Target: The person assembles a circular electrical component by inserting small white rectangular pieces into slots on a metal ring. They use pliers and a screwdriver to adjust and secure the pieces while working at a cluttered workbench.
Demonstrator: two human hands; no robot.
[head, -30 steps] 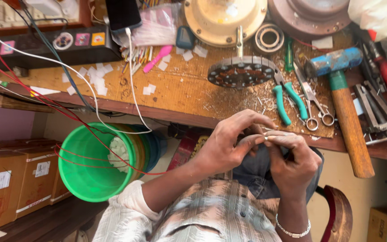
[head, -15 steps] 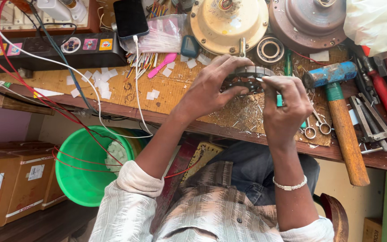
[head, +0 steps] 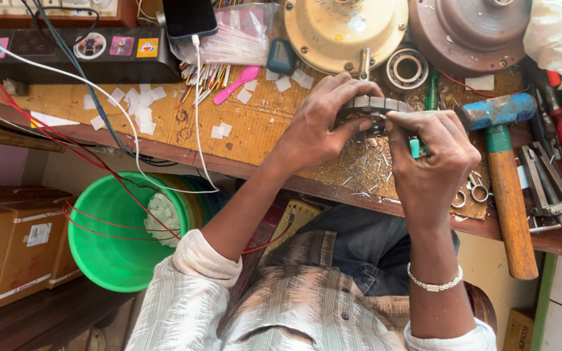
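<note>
- Your left hand (head: 320,127) is closed around the near-left edge of the stator (head: 373,109), a round slotted metal core lying flat on the bench (head: 255,133) between your hands.
- Your right hand (head: 434,162) pinches at the core's right rim with thumb and forefinger; what sits between those fingertips is too small to tell.
- Judging from that grip, the step is fine work in a rim slot. Keep the left hand pressing the core down so it cannot turn while the right works.
- Let the right wrist stay low near the bench edge; a steadier pinch should slip less.
- Watch the wire clippings (head: 365,169) scattered just under your hands: they could snag the core or prick a finger.
- One hammer (head: 505,162), blue head and wooden handle, lies just right of your right hand.
- One pair of scissors (head: 473,192) shows its loops below that hand.
- Two round motor covers lie beyond your hands: a cream one (head: 346,29) and a brown one (head: 469,29).
- One bearing ring (head: 407,68) sits between them, just beyond the core.
- One pink clip (head: 239,83) lies to the upper left of your left hand.
- One phone (head: 190,18) lies farther left, on its white cable.
- One green bucket (head: 108,253) stands under the bench, below your left arm.
- The white paper squares (head: 134,104) left of your hands are too many to count surely.
</note>
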